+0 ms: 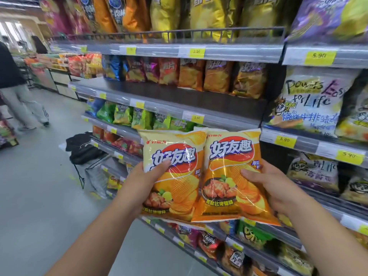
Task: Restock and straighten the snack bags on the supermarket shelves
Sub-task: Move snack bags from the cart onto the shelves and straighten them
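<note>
I hold two matching yellow-and-orange chip bags upright, side by side in front of the shelves. My left hand grips the left chip bag at its left edge, thumb on the front. My right hand grips the right chip bag at its right edge. The right bag overlaps the left one a little. Behind them, a row of similar orange chip bags stands at the back of a grey shelf whose front part is bare.
Shelves full of snack bags run from left to right, with large pale bags on the right. A black bag and a wire basket sit on the floor by the shelf. A person walks in the aisle at left.
</note>
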